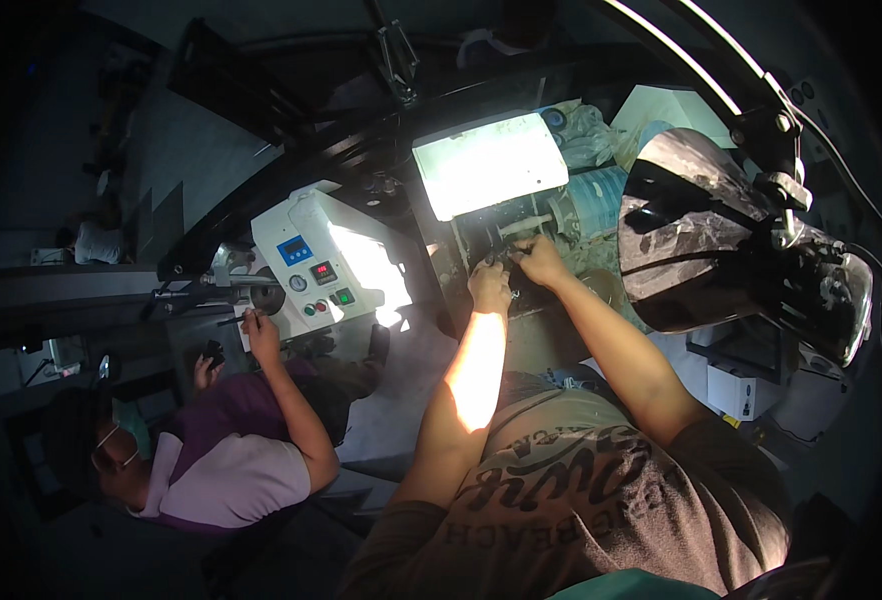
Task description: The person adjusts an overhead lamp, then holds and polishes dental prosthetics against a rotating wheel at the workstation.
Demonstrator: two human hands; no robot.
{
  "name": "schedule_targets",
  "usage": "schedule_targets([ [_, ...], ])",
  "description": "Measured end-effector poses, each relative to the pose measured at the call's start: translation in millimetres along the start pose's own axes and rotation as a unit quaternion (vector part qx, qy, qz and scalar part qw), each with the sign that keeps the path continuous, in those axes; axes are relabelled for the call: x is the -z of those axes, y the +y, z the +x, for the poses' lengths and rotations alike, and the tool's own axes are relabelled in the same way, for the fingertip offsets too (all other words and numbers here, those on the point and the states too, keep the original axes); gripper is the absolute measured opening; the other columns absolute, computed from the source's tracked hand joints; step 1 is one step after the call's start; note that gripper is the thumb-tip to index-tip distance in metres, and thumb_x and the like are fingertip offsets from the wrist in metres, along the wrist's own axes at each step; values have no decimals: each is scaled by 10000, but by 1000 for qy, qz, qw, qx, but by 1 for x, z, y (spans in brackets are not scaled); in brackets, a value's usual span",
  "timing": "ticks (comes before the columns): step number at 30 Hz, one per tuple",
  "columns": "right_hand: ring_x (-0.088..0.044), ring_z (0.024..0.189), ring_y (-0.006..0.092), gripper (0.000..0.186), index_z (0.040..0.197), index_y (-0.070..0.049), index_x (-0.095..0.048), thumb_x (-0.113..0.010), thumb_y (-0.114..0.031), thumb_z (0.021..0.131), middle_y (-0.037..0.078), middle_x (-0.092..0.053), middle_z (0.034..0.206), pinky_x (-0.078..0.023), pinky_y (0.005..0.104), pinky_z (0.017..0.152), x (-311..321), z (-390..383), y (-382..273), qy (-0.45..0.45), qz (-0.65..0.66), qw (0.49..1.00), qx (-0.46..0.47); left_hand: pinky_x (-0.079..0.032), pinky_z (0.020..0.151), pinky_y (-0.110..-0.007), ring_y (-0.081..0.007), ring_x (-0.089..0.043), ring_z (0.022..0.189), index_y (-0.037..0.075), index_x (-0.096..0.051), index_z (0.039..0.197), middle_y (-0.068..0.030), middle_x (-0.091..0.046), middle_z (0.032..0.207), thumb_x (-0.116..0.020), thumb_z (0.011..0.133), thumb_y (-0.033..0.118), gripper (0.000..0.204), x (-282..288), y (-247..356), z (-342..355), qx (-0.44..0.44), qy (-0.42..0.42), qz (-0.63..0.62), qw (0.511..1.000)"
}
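Both my arms reach forward to the work area under a brightly lit white panel. My left hand is closed, its fingers bent around something too small and dark to make out. Just right of it and slightly farther off, my right hand is also closed, its fingertips curled toward a dark spot beside the left fingers. What the fingertips hold is hidden in shadow. A light-coloured rod runs across just beyond my hands, below the panel's lower edge.
Right of my hands stand a blue cylindrical container and crumpled clear plastic. A large dark lamp hood hangs at right. Left is a white control box with buttons and displays. Beside it a co-worker holds a thin dark tool.
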State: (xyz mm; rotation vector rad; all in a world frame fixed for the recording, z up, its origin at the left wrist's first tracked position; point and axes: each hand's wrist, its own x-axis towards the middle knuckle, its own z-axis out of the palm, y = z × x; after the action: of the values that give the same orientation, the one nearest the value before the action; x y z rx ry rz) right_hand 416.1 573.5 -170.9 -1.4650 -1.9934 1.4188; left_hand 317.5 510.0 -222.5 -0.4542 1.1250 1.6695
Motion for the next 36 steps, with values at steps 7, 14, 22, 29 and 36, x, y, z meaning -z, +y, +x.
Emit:
schedule_targets([
  [7,-642,789,271,250,928,6,-672,-660,-143,728,208,-653,860,-471,326,743,-2,-3,-2,53,-49,997,22,-395,466,-284,-160,-501,519,56,-551,857,-66,-528,714,-530,781,-71,150,4,-4,2,0,33,-7,999],
  [14,-596,936,361,280,945,11,-661,-636,-144,714,226,-624,984,-454,357,853,8,-10,-9,1,-40,999,5,-392,480,-240,-107,-495,541,35,-552,846,-42,-545,717,-486,790,-99,159,8,-2,-5,-34,-50,26,998],
  [22,-570,975,408,354,979,97,-609,-572,-96,684,290,-579,1046,-441,375,891,14,-48,-30,24,-12,976,216,-409,551,-216,-94,-514,631,-38,-555,924,-58,-580,796,-524,740,-128,207,34,13,-5,-149,-85,174,970],
  [29,-595,951,363,326,999,57,-624,-590,-119,727,266,-612,966,-440,363,872,1,-21,-7,12,-47,997,55,-417,579,-235,-137,-546,689,1,-535,937,-59,-566,828,-515,754,-115,217,23,13,-7,-102,-87,143,981],
  [36,-609,693,211,187,867,3,-682,-634,-130,744,167,-661,772,-455,316,691,-15,11,15,57,36,997,-22,-379,454,-250,-146,-500,528,57,-534,819,-55,-551,723,-544,752,-101,172,4,8,9,-93,-39,96,990],
])
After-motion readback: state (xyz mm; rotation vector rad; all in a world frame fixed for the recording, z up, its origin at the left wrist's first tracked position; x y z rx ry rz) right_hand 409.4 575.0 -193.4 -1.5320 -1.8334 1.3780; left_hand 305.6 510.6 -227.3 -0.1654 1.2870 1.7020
